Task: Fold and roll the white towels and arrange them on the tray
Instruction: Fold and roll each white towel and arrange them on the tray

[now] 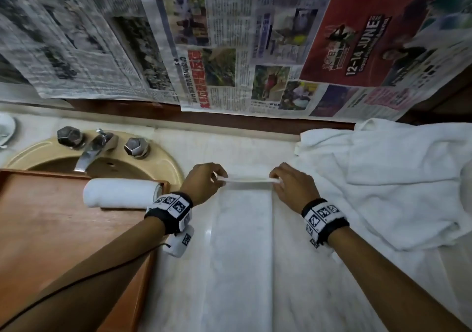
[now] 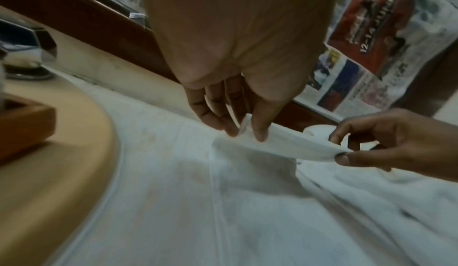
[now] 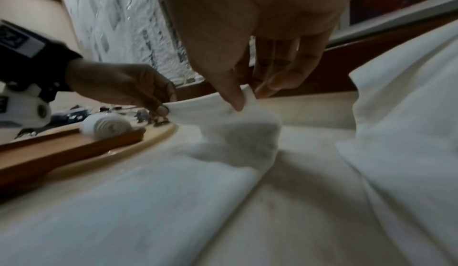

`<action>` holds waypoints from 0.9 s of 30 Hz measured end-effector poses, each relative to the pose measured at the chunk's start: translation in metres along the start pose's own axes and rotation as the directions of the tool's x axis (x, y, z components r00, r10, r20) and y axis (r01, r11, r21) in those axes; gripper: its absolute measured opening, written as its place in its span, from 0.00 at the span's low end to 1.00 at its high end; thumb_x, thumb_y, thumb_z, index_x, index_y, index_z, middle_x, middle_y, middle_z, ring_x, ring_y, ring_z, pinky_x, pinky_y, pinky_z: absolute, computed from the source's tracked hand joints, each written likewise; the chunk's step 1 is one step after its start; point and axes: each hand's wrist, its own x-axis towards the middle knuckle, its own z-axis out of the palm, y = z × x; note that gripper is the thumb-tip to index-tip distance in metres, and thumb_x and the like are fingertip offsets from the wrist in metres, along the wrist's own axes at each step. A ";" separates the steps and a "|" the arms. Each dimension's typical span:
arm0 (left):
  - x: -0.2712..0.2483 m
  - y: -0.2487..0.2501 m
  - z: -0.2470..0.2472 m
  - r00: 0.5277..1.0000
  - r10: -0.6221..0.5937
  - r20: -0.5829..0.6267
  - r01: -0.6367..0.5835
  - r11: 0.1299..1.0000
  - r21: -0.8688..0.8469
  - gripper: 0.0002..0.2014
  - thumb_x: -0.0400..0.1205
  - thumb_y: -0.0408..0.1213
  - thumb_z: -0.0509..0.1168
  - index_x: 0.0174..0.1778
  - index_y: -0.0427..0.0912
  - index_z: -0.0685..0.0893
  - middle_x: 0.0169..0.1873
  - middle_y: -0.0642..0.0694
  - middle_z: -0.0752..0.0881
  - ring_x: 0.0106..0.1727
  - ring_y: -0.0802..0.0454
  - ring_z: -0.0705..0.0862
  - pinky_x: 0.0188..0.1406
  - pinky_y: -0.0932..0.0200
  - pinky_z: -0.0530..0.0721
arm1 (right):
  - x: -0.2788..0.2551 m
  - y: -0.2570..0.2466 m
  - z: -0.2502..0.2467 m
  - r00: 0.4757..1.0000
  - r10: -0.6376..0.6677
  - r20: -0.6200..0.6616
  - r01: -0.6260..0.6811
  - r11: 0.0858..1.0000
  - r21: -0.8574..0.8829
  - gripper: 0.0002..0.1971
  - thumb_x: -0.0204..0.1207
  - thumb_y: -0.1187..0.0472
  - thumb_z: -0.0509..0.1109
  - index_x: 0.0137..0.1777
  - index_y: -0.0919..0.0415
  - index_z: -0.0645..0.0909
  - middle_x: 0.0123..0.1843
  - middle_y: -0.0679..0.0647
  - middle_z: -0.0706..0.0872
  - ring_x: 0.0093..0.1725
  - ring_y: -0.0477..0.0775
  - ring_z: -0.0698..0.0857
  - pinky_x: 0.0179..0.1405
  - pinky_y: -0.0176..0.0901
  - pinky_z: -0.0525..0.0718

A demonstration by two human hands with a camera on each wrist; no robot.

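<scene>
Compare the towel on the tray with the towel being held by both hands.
The towel on the tray is rolled into a tight cylinder; the held towel is a long flat folded strip. The rolled one lies untouched; the strip's far corners are pinched by the left hand and right hand. Both are white.

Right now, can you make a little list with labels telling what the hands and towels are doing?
left hand: pinches far left corner of folded towel
right hand: pinches far right corner
folded towel: long strip on counter, far edge lifted
rolled towel: lies on wooden tray
towel pile: loose, right of strip
sink: behind tray
</scene>
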 end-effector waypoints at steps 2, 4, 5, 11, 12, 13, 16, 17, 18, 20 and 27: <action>-0.013 -0.007 0.016 0.998 -0.013 0.063 0.011 1.000 0.025 0.08 0.75 0.35 0.76 0.46 0.51 0.88 0.44 0.55 0.88 0.42 0.58 0.84 0.47 0.57 0.84 | -0.018 0.001 0.017 0.998 -0.007 0.068 0.008 1.000 -0.013 0.07 0.74 0.61 0.71 0.50 0.50 0.80 0.49 0.44 0.78 0.42 0.51 0.82 0.31 0.43 0.75; -0.021 -0.012 0.028 0.991 -0.046 0.124 0.041 0.998 0.044 0.09 0.76 0.33 0.75 0.45 0.52 0.87 0.44 0.54 0.87 0.45 0.55 0.84 0.47 0.56 0.83 | -0.029 0.003 0.034 0.991 0.005 0.136 -0.004 1.000 -0.008 0.07 0.74 0.62 0.71 0.50 0.53 0.80 0.49 0.45 0.79 0.45 0.52 0.82 0.32 0.42 0.71; -0.023 -0.012 0.032 0.986 -0.064 0.152 0.054 0.996 0.071 0.09 0.76 0.33 0.75 0.46 0.53 0.86 0.46 0.54 0.86 0.48 0.53 0.84 0.48 0.55 0.82 | -0.033 0.003 0.040 0.986 0.010 0.164 -0.008 1.000 -0.010 0.06 0.75 0.62 0.71 0.51 0.54 0.81 0.50 0.47 0.79 0.48 0.53 0.82 0.33 0.42 0.70; -0.043 -0.010 0.056 0.989 0.089 0.119 -0.116 0.962 0.248 0.27 0.73 0.44 0.78 0.69 0.52 0.80 0.68 0.49 0.77 0.69 0.45 0.74 0.64 0.48 0.76 | -0.048 -0.010 0.057 0.970 -0.024 0.241 0.028 1.000 -0.013 0.34 0.71 0.44 0.77 0.74 0.57 0.73 0.74 0.53 0.70 0.71 0.56 0.71 0.66 0.49 0.72; -0.048 -0.012 0.062 0.984 0.115 0.134 -0.147 0.956 0.256 0.34 0.71 0.49 0.78 0.74 0.51 0.77 0.74 0.47 0.74 0.73 0.43 0.72 0.68 0.46 0.74 | -0.051 -0.012 0.059 0.960 -0.039 0.278 0.047 0.999 -0.023 0.41 0.70 0.42 0.77 0.79 0.58 0.68 0.80 0.55 0.65 0.77 0.57 0.66 0.72 0.50 0.68; -0.052 -0.013 0.069 0.976 0.123 0.180 -0.170 0.947 0.273 0.42 0.70 0.54 0.78 0.79 0.50 0.71 0.79 0.45 0.68 0.79 0.42 0.66 0.74 0.44 0.70 | -0.054 -0.014 0.062 0.945 -0.050 0.322 0.065 0.997 -0.038 0.46 0.70 0.40 0.76 0.83 0.59 0.61 0.84 0.56 0.58 0.82 0.57 0.60 0.77 0.51 0.63; -0.061 -0.021 0.083 0.934 0.059 0.353 -0.203 0.900 0.386 0.58 0.70 0.64 0.73 0.87 0.49 0.45 0.86 0.48 0.39 0.86 0.48 0.39 0.84 0.44 0.45 | -0.059 -0.015 0.072 0.907 -0.037 0.420 0.089 0.990 -0.105 0.55 0.71 0.36 0.73 0.87 0.60 0.46 0.88 0.54 0.40 0.86 0.56 0.44 0.84 0.51 0.51; -0.061 -0.023 0.085 0.924 0.043 0.380 -0.211 0.887 0.412 0.60 0.71 0.65 0.72 0.87 0.50 0.39 0.85 0.49 0.33 0.85 0.50 0.34 0.84 0.44 0.41 | -0.059 -0.014 0.074 0.900 -0.031 0.434 0.094 0.988 -0.125 0.55 0.72 0.35 0.72 0.87 0.59 0.43 0.88 0.54 0.37 0.86 0.55 0.42 0.85 0.53 0.49; -0.060 -0.025 0.086 0.918 0.038 0.394 -0.217 0.880 0.422 0.60 0.71 0.66 0.71 0.86 0.51 0.36 0.84 0.50 0.30 0.85 0.50 0.31 0.83 0.44 0.39 | -0.057 -0.012 0.075 0.896 -0.027 0.443 0.099 0.985 -0.140 0.55 0.72 0.34 0.71 0.87 0.58 0.41 0.87 0.53 0.34 0.86 0.53 0.40 0.85 0.54 0.48; -0.054 -0.026 0.085 0.912 0.037 0.410 -0.227 0.876 0.426 0.61 0.71 0.67 0.70 0.86 0.51 0.34 0.83 0.50 0.28 0.84 0.50 0.30 0.84 0.44 0.39 | -0.052 -0.009 0.077 0.889 -0.022 0.458 0.107 0.981 -0.159 0.55 0.73 0.33 0.69 0.87 0.56 0.39 0.87 0.51 0.31 0.86 0.51 0.36 0.85 0.56 0.45; -0.008 -0.028 0.075 0.903 0.026 0.429 -0.232 0.870 0.436 0.60 0.72 0.68 0.69 0.85 0.52 0.33 0.84 0.50 0.29 0.84 0.51 0.31 0.84 0.45 0.39 | -0.006 0.007 0.075 0.888 -0.022 0.460 0.111 0.980 -0.166 0.54 0.74 0.34 0.68 0.87 0.55 0.37 0.86 0.50 0.31 0.86 0.50 0.35 0.85 0.55 0.42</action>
